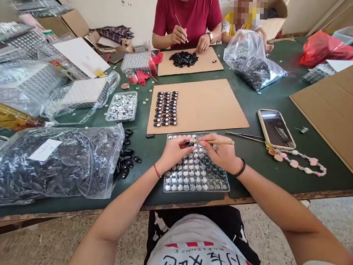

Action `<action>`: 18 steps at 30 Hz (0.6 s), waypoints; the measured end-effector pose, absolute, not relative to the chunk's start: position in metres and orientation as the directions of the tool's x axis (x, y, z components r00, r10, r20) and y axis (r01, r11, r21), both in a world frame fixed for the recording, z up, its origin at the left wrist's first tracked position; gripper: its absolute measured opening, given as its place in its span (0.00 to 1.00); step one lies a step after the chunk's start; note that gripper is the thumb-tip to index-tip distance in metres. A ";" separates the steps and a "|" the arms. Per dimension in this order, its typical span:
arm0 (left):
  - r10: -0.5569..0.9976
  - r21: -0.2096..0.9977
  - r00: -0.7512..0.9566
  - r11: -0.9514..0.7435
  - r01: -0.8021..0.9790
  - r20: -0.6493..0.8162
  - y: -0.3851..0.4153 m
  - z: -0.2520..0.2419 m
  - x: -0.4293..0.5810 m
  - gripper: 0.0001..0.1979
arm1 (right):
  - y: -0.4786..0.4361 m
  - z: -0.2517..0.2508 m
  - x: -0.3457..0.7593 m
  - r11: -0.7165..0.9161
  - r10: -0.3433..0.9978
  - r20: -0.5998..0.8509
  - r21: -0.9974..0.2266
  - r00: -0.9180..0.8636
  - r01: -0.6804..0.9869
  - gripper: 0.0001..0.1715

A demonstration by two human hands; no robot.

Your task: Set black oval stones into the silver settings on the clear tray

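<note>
Black piece (pixel 190 143) pinched by left fingers (pixel 181 141), seemingly being worked.
Right fingers (pixel 208 138) pinch wooden stick (pixel 226 142), tray (pixel 196 190) beneath; next move likely needs steadiness.

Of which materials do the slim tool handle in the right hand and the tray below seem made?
Tool handle: probably wood, dull finish; tan colour, though painted plastic is possible.
Tray: likely clear plastic, glossy; see-through cells with bright glints.
</note>
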State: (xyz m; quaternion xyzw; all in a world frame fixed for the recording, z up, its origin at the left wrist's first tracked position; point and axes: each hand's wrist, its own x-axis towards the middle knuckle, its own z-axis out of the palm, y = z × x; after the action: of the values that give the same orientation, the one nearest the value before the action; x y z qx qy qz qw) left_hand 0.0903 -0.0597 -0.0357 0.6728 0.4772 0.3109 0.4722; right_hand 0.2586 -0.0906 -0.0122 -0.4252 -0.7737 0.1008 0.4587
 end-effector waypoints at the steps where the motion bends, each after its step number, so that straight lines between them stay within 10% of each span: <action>1: 0.929 0.936 0.368 -0.091 0.340 -0.044 -0.061 -0.035 0.091 0.16 | -0.090 -0.013 0.259 0.633 0.733 0.640 -0.519 -0.230 0.574 0.08; 18: 0.922 0.962 0.382 -0.042 0.270 -0.067 -0.069 -0.031 0.094 0.18 | -0.089 -0.026 0.259 0.684 0.680 0.671 -0.436 -0.295 0.585 0.04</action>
State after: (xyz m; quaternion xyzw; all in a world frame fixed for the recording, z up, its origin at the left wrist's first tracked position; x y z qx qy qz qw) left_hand 0.0945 -0.0694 -0.0311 0.6497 0.4588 0.3142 0.5184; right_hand 0.2586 -0.0889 -0.0257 -0.3938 -0.8029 0.0538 0.4442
